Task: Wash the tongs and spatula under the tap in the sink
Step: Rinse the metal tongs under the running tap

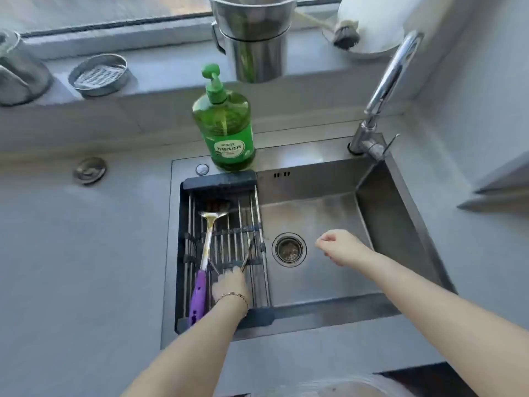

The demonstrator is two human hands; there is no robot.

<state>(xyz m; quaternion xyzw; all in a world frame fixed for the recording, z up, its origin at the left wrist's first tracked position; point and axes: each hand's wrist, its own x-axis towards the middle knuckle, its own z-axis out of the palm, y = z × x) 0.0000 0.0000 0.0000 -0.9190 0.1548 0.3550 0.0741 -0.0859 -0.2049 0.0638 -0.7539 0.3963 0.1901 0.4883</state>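
A metal spatula (206, 242) with a purple handle lies lengthwise on the black drain rack (220, 179) over the left part of the steel sink (323, 213). Thin metal tongs (248, 252) lie on the rack just right of the spatula, their arms spread. My left hand (230, 286) rests on the near end of the tongs, fingers closing around them. My right hand (339, 245) hovers over the sink basin near the drain (289, 249), fingers loosely curled and holding nothing. The tap (383, 90) stands at the sink's back right corner; no water is running.
A green dish-soap pump bottle (224, 121) stands at the sink's back edge. On the ledge behind are a steel pot (253, 38), a round metal strainer dish (98, 74) and a dish brush (345, 32). Grey countertop surrounds the sink, with a round plug (90, 169) at left.
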